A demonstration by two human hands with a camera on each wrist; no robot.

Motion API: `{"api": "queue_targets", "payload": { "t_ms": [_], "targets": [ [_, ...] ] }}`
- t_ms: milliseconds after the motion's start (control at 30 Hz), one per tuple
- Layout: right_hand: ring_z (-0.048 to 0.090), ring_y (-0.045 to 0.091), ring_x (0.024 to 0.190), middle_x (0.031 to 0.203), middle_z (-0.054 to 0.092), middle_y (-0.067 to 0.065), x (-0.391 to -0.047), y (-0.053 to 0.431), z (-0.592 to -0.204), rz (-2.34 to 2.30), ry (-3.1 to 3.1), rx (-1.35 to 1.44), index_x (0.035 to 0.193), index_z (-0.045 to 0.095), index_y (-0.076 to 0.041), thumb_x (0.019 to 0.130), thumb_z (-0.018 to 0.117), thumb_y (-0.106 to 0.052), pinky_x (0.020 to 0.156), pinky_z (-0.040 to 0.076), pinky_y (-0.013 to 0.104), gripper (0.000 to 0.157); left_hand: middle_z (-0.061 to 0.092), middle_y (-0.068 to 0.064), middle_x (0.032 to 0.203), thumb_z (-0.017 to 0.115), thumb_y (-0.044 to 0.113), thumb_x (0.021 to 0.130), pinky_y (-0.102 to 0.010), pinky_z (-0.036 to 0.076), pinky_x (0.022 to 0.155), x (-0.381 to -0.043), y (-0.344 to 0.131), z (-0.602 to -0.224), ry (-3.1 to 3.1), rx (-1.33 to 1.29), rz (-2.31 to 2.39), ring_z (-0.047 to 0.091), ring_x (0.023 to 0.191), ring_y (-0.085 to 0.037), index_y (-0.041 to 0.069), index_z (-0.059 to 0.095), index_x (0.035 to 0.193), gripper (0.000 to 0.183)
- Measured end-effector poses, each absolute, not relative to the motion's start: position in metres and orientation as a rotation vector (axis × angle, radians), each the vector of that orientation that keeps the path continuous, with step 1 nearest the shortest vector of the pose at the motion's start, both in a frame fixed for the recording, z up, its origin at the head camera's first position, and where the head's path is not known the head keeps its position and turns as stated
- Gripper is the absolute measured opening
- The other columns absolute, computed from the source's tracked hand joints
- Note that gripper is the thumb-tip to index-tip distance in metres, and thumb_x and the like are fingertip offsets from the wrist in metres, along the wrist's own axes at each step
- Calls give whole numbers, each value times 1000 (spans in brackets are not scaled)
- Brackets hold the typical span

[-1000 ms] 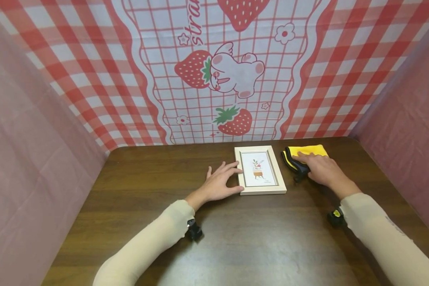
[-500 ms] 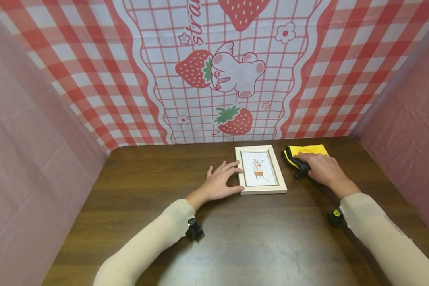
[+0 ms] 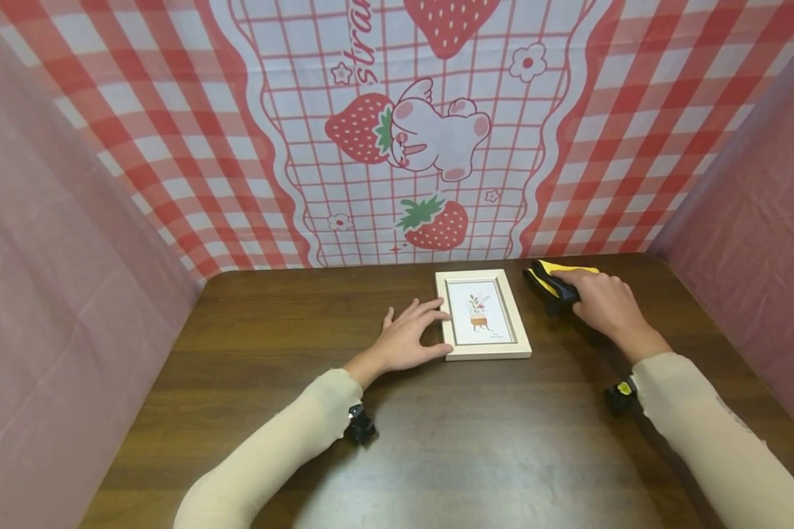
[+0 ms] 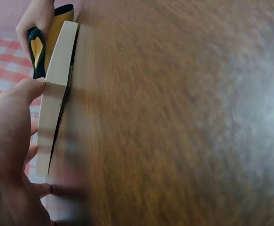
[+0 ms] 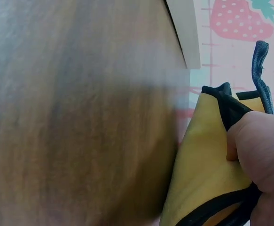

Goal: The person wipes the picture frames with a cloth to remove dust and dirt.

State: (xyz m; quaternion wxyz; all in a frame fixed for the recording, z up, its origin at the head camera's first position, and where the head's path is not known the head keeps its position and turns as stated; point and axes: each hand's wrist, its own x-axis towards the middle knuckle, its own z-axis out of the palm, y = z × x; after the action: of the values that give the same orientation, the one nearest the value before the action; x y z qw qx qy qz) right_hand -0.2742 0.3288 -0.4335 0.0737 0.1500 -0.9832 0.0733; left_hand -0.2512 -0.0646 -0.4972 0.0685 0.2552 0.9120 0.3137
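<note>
A cream picture frame (image 3: pixel 521 327) with a plant drawing lies face up towards the back of the table. My left hand (image 3: pixel 406 339) is spread along its left side, fingertips and thumb touching the border; the left wrist view shows the thumb at a corner of the frame (image 4: pixel 57 70). To the right of the frame, my right hand (image 3: pixel 609 305) grips a folded yellow cloth with black edging (image 3: pixel 548 283). In the right wrist view the thumb presses into the yellow cloth (image 5: pixel 202 150), and its folds bunch up. The other right fingers are mostly hidden.
The brown wooden table (image 3: pixel 437 455) extends in front of both hands. A red checked strawberry curtain (image 3: pixel 437 147) hangs behind its back edge, with pink cloth walls (image 3: pixel 59 294) at the sides. Small black cameras, such as the left one (image 3: pixel 359 425), sit on both wrists.
My right hand has closed on the yellow cloth and bunched it up, and the cloth's far part has drawn in. The left hand and the picture frame stay where they were.
</note>
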Motion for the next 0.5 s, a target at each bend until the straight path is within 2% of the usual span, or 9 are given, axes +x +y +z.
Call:
{"api": "queue_targets", "payload": {
  "t_ms": [233, 500],
  "targets": [
    [72, 54, 112, 148, 68, 34, -278, 323, -428, 254, -2942, 396, 155, 63, -6, 92, 79, 5, 97, 59, 78, 66, 34, 7, 188, 74, 55, 104, -87, 8, 135, -242, -64, -480, 2760, 797, 876, 24, 177, -43, 30, 60, 159, 62],
    [73, 56, 115, 150, 68, 34, -281, 309, -425, 312, -2954, 386, 155, 64, -6, 93, 72, 6, 95, 59, 78, 64, 35, 9, 187, 73, 62, 102, -90, 10, 132, -249, -66, -496, 2775, 820, 909, 26, 176, -46, 36, 61, 157, 63]
  ]
}}
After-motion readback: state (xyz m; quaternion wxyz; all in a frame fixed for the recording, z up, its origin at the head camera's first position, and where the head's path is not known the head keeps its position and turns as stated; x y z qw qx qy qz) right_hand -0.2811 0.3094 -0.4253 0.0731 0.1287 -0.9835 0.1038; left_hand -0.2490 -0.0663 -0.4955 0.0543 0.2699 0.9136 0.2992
